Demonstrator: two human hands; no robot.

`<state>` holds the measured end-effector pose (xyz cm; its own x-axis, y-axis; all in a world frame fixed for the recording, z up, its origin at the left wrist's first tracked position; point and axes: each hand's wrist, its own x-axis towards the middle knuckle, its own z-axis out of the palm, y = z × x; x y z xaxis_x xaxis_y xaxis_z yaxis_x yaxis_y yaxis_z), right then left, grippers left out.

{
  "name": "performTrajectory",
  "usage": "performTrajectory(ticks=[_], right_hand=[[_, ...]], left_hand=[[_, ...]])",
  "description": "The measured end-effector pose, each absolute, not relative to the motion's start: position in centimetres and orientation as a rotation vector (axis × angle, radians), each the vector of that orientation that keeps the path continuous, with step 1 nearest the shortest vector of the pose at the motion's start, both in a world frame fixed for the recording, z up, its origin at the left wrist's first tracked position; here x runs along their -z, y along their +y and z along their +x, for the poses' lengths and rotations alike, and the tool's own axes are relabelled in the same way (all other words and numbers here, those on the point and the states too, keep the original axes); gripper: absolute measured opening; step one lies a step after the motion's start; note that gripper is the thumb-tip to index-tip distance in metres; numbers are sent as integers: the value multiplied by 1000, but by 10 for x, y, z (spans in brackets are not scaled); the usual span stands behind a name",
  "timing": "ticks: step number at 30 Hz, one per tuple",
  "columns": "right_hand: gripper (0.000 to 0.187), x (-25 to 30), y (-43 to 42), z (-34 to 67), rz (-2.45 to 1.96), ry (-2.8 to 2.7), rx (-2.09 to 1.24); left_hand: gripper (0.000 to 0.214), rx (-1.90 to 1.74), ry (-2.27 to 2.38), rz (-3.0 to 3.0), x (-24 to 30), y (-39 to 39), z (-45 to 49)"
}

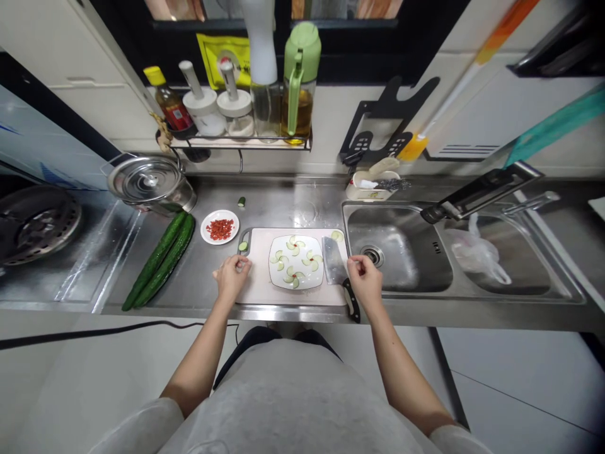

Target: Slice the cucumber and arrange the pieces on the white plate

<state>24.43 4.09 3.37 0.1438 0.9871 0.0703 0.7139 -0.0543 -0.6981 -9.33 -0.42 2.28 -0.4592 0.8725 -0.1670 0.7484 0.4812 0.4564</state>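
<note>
A white square plate (297, 282) lies on the pale cutting board (262, 293). Pinwheels of thin cucumber slices with red bits at their centres decorate it. My left hand (233, 275) hovers by the board's left edge, its fingers curled into a pinch; whatever they hold, if anything, is hidden. On the other side, my right hand (366, 275) is also pinched, beside the cleaver (333, 260), whose black handle sticks out past the board's front edge. Nothing can be made out between those fingers either. Small cucumber pieces (243, 246) sit at the board's upper left, and pale slices (337, 235) at its upper right.
Left of the board are a small plate (203, 228) of chopped red pieces, two cucumbers (161, 261) and a lidded pot (149, 180). A double sink (397, 252) with a faucet (482, 192) lies right. Seasoning jars (203, 110) and bottles stand on the wall rack.
</note>
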Motion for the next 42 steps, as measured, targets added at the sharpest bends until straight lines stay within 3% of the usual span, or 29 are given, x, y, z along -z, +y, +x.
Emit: performTrajectory(ticks=[11,26,42], right_hand=[[41,-27,19,255,-1799,-1581,-552],[49,-20,33,242,-1771,-1620,-566],[48,-14,36,250,-1835,-1633,-589]], left_hand=[[20,-535,2426,1235,-14,-10,-119],[16,-711,2577,1074,-1,49,-151],[22,-234,2722,1261,11,111,-215]])
